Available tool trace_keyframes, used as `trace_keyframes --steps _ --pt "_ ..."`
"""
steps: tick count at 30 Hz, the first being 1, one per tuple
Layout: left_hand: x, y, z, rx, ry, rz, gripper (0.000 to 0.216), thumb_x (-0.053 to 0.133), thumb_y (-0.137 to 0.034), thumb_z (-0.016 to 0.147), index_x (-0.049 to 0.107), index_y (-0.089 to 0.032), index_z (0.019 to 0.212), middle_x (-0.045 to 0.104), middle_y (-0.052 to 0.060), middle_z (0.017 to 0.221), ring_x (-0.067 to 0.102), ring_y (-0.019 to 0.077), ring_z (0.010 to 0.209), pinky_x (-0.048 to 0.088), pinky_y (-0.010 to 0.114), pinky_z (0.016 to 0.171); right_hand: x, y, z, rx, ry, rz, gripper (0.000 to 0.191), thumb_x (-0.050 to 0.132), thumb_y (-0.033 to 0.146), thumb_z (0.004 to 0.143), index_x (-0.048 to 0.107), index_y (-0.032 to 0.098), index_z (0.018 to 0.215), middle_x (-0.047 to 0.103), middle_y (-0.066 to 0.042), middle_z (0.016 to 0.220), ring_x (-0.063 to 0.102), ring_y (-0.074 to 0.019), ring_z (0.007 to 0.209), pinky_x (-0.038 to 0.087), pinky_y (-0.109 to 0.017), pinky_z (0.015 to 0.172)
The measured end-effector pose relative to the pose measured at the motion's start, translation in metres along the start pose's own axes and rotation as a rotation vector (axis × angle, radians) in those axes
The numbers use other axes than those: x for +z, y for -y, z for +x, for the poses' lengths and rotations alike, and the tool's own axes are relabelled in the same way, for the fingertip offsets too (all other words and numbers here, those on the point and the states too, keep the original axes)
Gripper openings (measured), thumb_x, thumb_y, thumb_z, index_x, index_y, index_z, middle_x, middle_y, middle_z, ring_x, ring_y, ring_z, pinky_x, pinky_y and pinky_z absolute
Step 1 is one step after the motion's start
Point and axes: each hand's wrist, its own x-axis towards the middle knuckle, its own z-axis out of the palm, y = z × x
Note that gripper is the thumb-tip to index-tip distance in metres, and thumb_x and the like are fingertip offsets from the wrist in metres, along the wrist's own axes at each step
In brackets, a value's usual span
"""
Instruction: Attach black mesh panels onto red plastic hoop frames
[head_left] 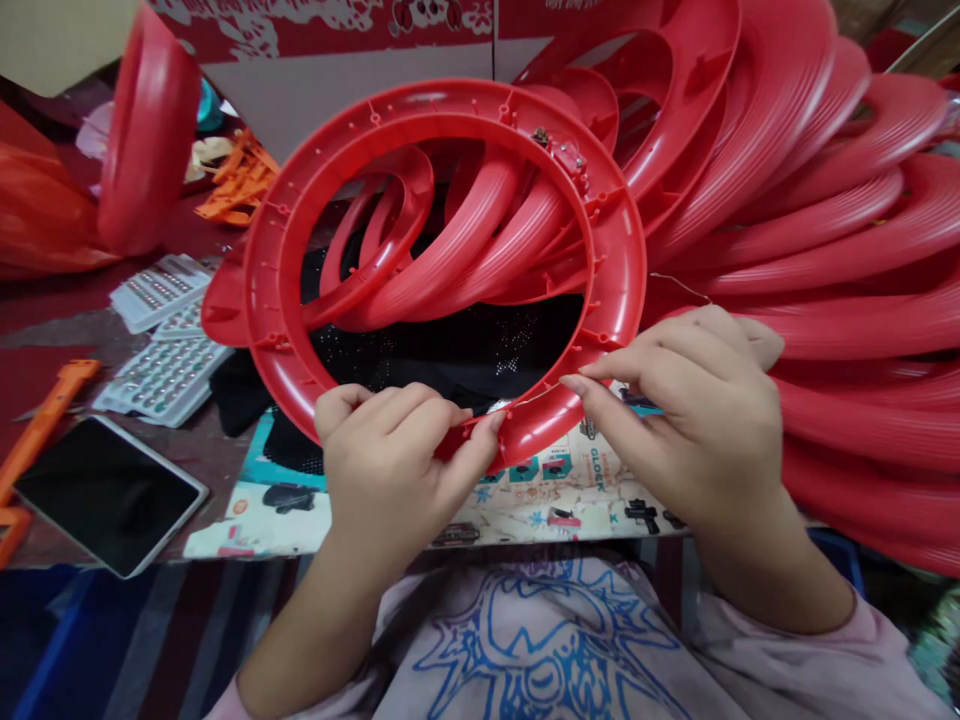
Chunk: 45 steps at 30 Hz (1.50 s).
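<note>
Nearest, at the front edge of the tabletop (60,330), both hands work on the lower rim of a red plastic ring (442,102). The ring is held up, tilted, its open side facing the person. The left hand (390,460) is curled tight, thumb and forefinger pinching the rim at its lowest point. The right hand (694,420) is just beside it, thumb and forefinger closed on a thin wire (540,396) that runs along the rim between the two hands.

Under the hands a printed sheet (570,490) lies flat along the front edge. Towards the front left corner sits a dark-screened tablet (109,495), with an orange strip (45,420) just beside it at the left edge. Behind the tablet lie pale trays of small parts (161,375), overlapping one another. A black cloth (450,350) shows through the ring's opening, behind the sheet.

Farther back and along the whole right side, a pile of red rings (825,250) leans in overlapping rows. At the far left another red ring (146,130) stands on edge, with loose orange pieces (236,185) near it. A cardboard box (337,80) closes off the back.
</note>
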Motion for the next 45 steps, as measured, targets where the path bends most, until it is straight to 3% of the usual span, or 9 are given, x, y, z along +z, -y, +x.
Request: trace_keyframes --steps 13,18,21,23,27,31,35,40,45 --pt "-0.001 0.01 -0.001 0.052 -0.003 0.007 0.029 0.063 -0.033 0.087 0.055 -0.02 0.063 0.062 -0.002 0.06 0.055 0.0167 0.055 0.033 0.041 0.071 0.011 0.0 0.0 0.05 0.026 -0.057 0.027 0.069 0.027 0.084 0.064 0.02 0.059 0.06 0.0 0.059 0.049 -0.0182 0.068 0.026 -0.037 0.069" --pt "-0.006 0.034 0.002 0.275 0.081 -0.049 0.005 0.062 -0.023 0.09 0.064 -0.019 0.088 0.07 -0.001 0.074 0.064 0.0174 0.066 0.042 0.041 0.083 0.02 0.003 -0.002 -0.014 0.002 -0.116 0.027 0.065 0.029 0.087 0.07 0.02 0.063 0.059 0.0 0.059 0.045 -0.0182 0.067 0.022 -0.037 0.068" --pt "-0.008 0.036 0.0 0.329 0.123 -0.06 0.027 0.048 -0.005 0.091 0.062 -0.02 0.109 0.075 0.003 0.099 0.07 0.0185 0.087 0.043 0.042 0.097 0.026 0.006 -0.003 -0.059 -0.028 -0.158 0.028 0.061 0.029 0.09 0.072 0.02 0.065 0.056 0.0 0.057 0.042 -0.0185 0.067 0.021 -0.037 0.068" --pt "-0.007 0.031 -0.001 0.316 0.134 -0.078 0.037 0.04 0.001 0.089 0.059 -0.019 0.113 0.074 0.005 0.109 0.07 0.0192 0.096 0.043 0.042 0.098 0.028 0.008 -0.003 -0.061 -0.021 -0.161 0.03 0.061 0.028 0.09 0.071 0.02 0.063 0.054 0.0 0.056 0.04 -0.0182 0.067 0.02 -0.037 0.068" --pt "-0.004 0.015 -0.003 0.247 0.084 -0.127 0.03 0.051 -0.01 0.088 0.06 -0.016 0.115 0.075 0.006 0.096 0.068 0.0209 0.079 0.043 0.04 0.078 0.029 0.007 -0.003 -0.045 -0.028 -0.144 0.029 0.061 0.027 0.089 0.07 0.02 0.062 0.057 0.0 0.057 0.042 -0.0182 0.067 0.021 -0.037 0.069" --pt "0.0 0.006 -0.001 0.192 -0.003 -0.064 0.024 0.066 -0.026 0.086 0.066 -0.017 0.108 0.073 0.004 0.08 0.064 0.0206 0.068 0.039 0.04 0.072 0.029 0.007 -0.004 -0.061 -0.032 -0.126 0.028 0.062 0.029 0.089 0.07 0.02 0.064 0.06 0.0 0.058 0.045 -0.0187 0.067 0.023 -0.038 0.069" --pt "0.001 0.006 -0.001 0.131 -0.013 -0.081 0.003 0.065 -0.019 0.087 0.068 -0.019 0.088 0.073 -0.001 0.074 0.063 0.0165 0.063 0.039 0.039 0.073 0.025 0.008 -0.004 -0.057 -0.035 -0.052 0.025 0.066 0.031 0.088 0.07 0.02 0.066 0.064 0.0 0.062 0.049 -0.0179 0.066 0.026 -0.038 0.071" --pt "-0.005 0.014 -0.002 0.197 0.051 -0.113 0.005 0.064 -0.017 0.087 0.066 -0.02 0.083 0.073 -0.004 0.07 0.064 0.015 0.062 0.038 0.039 0.072 0.014 0.003 -0.002 -0.104 0.036 0.124 0.014 0.068 0.027 0.087 0.071 0.02 0.075 0.068 0.0 0.071 0.054 -0.0174 0.072 0.028 -0.037 0.073" --pt "-0.009 0.023 -0.002 0.26 0.064 -0.117 0.007 0.065 -0.017 0.087 0.064 -0.02 0.081 0.071 -0.003 0.068 0.062 0.0149 0.06 0.038 0.038 0.069 0.01 0.002 0.0 -0.112 0.073 0.114 0.015 0.063 0.022 0.09 0.068 0.02 0.075 0.069 -0.001 0.076 0.053 -0.0174 0.075 0.029 -0.037 0.073"
